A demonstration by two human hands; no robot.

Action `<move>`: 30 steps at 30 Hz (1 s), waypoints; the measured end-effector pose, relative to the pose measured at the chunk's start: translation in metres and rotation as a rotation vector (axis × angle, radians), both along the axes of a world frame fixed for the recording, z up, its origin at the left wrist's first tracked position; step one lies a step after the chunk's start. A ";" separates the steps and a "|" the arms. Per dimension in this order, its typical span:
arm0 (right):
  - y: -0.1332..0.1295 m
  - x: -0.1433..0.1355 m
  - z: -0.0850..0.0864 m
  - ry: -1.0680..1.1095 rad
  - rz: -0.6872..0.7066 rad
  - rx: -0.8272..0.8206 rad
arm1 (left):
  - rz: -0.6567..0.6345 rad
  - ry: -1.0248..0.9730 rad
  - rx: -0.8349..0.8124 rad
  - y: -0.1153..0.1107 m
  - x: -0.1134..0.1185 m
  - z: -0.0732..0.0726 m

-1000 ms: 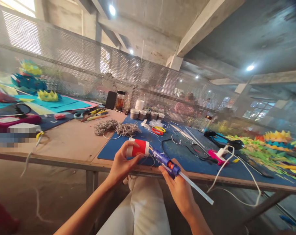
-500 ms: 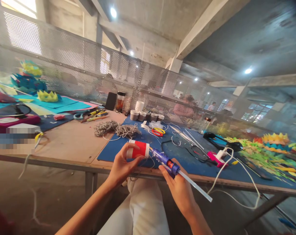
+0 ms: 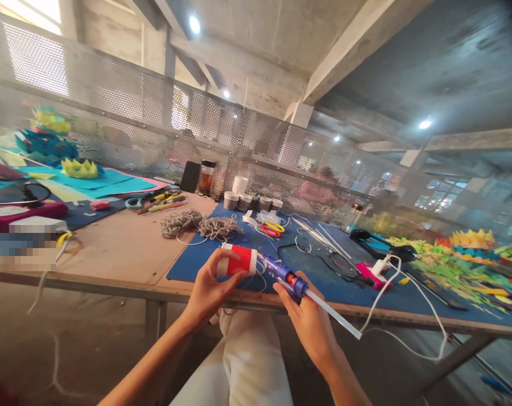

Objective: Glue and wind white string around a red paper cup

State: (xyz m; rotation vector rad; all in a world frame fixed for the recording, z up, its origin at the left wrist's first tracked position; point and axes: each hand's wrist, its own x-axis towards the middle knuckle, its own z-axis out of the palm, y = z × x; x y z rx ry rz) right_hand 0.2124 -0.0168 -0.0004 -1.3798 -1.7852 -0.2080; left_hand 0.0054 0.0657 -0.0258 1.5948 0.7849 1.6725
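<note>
My left hand [image 3: 213, 285] is closed around a red and white paper cup [image 3: 242, 260], tipped on its side above the near edge of a blue mat [image 3: 188, 260]. In my right hand [image 3: 309, 310] is a blue hot glue gun [image 3: 277, 269], with a long translucent glue stick [image 3: 336, 316] poking out of its back. The gun's nozzle points left, at the cup's right end; whether it touches the cup I cannot tell. Beyond the cup lie bundles of grey twine [image 3: 201, 224] and red and yellow scissors [image 3: 273, 228].
Several small cups [image 3: 247, 201] stand at the back by a perforated metal screen [image 3: 133, 113]. At right are a pink power strip [image 3: 373, 276] with a white cable and a heap of paper scraps [image 3: 450, 265]. Pliers and other tools [image 3: 167, 202] lie left of the cups.
The view has shifted very slightly. Both hands keep their hold on the cup and the glue gun, with almost no movement between them.
</note>
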 end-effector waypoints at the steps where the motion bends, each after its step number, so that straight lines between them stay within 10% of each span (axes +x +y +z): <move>1: -0.001 0.000 0.001 0.002 0.005 0.001 | 0.003 -0.002 -0.002 0.000 0.000 0.000; 30: 0.000 0.000 -0.003 0.025 0.019 -0.005 | -0.003 0.018 0.016 0.000 -0.001 0.002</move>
